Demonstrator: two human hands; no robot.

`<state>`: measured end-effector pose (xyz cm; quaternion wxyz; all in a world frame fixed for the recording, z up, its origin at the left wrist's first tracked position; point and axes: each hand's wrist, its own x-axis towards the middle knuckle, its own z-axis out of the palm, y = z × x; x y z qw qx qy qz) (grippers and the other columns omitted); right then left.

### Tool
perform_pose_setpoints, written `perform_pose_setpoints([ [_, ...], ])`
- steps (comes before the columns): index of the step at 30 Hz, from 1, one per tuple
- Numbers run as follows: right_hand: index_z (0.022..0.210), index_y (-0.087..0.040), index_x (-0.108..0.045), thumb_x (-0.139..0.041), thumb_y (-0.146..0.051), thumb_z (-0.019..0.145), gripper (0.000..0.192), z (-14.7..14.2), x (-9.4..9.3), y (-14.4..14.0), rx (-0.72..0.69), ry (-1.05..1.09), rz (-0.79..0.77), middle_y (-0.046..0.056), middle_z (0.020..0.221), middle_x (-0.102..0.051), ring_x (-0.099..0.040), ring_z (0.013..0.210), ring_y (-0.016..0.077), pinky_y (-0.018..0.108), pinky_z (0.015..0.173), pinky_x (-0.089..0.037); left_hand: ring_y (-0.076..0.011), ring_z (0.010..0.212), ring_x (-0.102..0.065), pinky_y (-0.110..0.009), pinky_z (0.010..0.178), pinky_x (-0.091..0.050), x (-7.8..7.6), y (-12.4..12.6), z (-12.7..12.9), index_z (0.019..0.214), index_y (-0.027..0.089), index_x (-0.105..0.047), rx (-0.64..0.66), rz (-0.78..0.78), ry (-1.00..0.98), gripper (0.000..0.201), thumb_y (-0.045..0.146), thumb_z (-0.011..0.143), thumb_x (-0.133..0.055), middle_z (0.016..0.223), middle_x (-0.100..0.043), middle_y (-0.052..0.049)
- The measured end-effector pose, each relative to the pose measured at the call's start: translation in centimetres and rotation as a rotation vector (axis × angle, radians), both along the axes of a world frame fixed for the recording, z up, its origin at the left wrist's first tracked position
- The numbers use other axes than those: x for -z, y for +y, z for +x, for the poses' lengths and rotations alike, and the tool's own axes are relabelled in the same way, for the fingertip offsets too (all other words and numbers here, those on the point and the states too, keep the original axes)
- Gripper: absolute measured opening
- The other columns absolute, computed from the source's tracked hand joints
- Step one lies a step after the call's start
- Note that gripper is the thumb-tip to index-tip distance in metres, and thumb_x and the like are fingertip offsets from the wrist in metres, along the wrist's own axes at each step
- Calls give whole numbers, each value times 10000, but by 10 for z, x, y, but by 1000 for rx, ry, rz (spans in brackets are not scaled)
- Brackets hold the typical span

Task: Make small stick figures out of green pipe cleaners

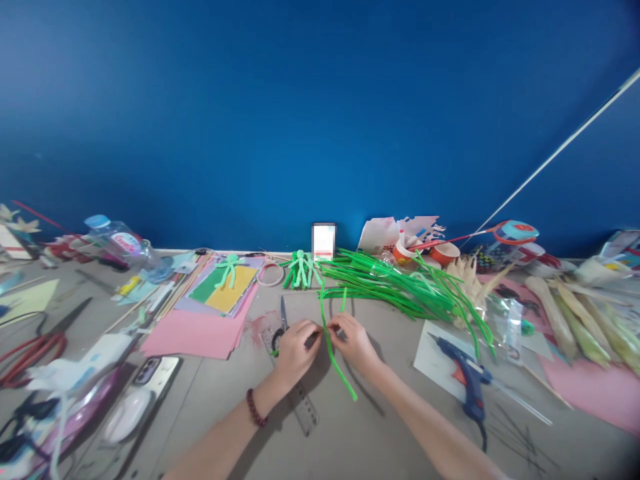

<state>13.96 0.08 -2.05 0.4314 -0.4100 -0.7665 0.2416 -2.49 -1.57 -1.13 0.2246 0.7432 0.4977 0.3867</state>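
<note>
Between my hands is a bright green pipe cleaner, its long end slanting down to the right and another part rising above my fingers. My left hand pinches it from the left, fingers closed. From the other side my right hand closes on it too, with a short green end standing up behind the fingers. The exact join between the fingertips is hidden. Under my left wrist lies a clear ruler, beside small scissors partly covered by that hand. Light green pipe-cleaner figures stand behind.
A heap of green pipe cleaners lies behind my right hand. A blue glue gun rests at the right with its cord. Leftward are pink paper, a phone, red-handled scissors and a bottle. A blue wall closes the back.
</note>
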Motion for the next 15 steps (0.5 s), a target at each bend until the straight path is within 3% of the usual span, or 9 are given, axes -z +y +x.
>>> perform_pose_setpoints([
  [8,939,-195,-574,-426,-153,896,160,8,-2,3,-92,-178,185,76,911,-601,-564,869,182,342,790,-502,-148,639,-584,-239,586,-412,3,14,-2,748,150,-696,41,-470,-377,226,363,729,-623,725,-691,-45],
  [15,915,-200,-588,-460,-164,887,136,4,1,0,-39,-169,272,68,867,-612,-580,824,172,307,740,-503,-98,520,-503,-209,522,-365,8,16,-2,616,131,-649,-4,-577,-593,248,362,607,-739,563,-607,-4],
])
